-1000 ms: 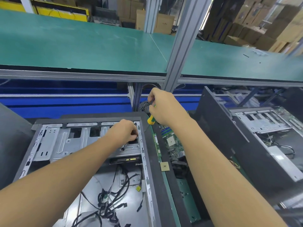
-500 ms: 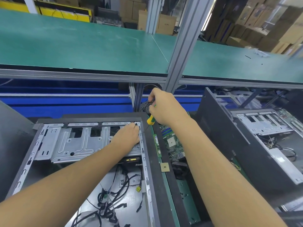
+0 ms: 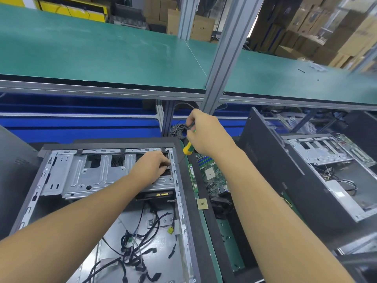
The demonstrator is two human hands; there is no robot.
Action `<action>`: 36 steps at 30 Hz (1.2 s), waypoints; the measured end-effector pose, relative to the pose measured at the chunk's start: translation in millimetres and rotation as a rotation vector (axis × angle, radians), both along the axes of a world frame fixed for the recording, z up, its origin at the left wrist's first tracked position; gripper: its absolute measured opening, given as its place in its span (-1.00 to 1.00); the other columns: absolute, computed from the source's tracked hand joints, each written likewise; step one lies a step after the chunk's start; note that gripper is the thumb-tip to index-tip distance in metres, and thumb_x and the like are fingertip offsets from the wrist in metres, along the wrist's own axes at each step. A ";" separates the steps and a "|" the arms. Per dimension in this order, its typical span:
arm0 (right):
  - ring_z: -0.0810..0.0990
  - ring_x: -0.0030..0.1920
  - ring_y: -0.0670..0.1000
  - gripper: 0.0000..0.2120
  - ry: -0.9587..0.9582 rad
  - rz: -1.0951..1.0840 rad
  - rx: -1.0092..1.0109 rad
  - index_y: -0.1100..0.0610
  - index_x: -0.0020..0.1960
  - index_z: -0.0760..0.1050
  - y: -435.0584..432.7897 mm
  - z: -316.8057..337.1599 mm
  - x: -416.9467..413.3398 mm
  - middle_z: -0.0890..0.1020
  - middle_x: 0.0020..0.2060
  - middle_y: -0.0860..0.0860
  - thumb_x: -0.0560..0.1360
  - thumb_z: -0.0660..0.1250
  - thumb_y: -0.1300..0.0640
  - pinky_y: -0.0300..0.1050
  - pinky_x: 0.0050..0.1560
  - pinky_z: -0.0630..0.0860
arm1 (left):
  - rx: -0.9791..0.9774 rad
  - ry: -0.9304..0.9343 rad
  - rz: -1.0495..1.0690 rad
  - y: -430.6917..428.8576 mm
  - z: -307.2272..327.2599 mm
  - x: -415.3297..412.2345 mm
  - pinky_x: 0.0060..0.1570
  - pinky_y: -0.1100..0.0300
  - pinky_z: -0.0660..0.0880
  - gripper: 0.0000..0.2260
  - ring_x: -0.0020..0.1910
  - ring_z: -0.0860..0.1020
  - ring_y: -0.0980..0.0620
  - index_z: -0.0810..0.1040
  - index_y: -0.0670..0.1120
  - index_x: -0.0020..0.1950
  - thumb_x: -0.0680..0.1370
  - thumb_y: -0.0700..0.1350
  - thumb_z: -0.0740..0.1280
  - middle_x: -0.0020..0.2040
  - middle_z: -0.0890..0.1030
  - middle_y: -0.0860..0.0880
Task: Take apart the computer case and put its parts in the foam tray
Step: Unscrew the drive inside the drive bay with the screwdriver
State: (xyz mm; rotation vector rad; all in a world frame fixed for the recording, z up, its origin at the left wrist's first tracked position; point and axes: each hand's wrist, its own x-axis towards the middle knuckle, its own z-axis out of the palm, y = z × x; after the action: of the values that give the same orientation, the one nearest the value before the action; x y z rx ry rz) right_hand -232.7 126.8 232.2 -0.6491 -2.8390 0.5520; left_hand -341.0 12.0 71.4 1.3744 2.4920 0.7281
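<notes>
Loose cables [image 3: 132,254] sprawl across the floor of the open computer case [image 3: 184,231], nearest us; beyond them the left hand [image 3: 151,168] rests on the drive cage [image 3: 98,176], fingertips curled and pinching what I take for a screw [image 3: 169,166] at its right corner; the screwdriver [image 3: 187,149] slants down toward those fingertips, right hand [image 3: 206,135] wrapped round its yellow-green handle; the danger: the tip slips and jabs a finger, or a freed screw drops into the cables; a slip rightward could strike the motherboard [image 3: 212,174] lying just beside the case; the foam tray I can't pick out for certain.
</notes>
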 end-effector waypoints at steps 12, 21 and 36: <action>0.55 -0.04 0.11 -0.89 0.055 0.012 -0.037 0.17 0.09 0.44 -5.0 -0.5 -8.2 0.56 -0.01 0.10 0.58 0.25 0.29 -0.12 -0.13 0.46 | 0.023 -0.051 0.034 1.5 3.5 1.9 0.08 0.19 0.49 -0.85 -0.01 0.58 0.02 0.68 -0.12 0.09 0.56 -0.13 0.40 0.03 0.62 -0.05; 0.46 -0.17 0.03 -0.89 0.004 0.032 -0.059 0.12 0.01 0.40 1.9 -24.6 -19.3 0.49 -0.14 -0.01 0.57 0.24 0.31 -0.32 -0.32 0.33 | 0.070 -0.191 0.116 3.6 1.8 0.1 -0.11 0.24 0.52 -0.94 -0.19 0.57 0.07 0.69 -0.07 -0.09 0.47 -0.15 0.51 -0.18 0.63 0.01; 0.37 -0.33 -0.08 -0.86 -0.124 0.109 0.060 0.13 0.06 0.30 -3.9 -20.8 -31.3 0.43 -0.22 -0.01 0.64 0.28 0.15 -0.19 -0.41 0.23 | 0.097 -0.257 0.117 4.2 -1.0 -3.8 -0.13 0.34 0.46 -0.96 -0.23 0.56 0.09 0.69 -0.09 -0.12 0.46 -0.20 0.48 -0.18 0.66 -0.01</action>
State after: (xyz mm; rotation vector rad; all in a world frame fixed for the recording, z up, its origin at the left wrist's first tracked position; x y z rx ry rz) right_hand -264.0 122.9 211.4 -0.5382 -3.0082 0.4561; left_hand -344.9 16.1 70.4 1.0907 2.3753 0.9935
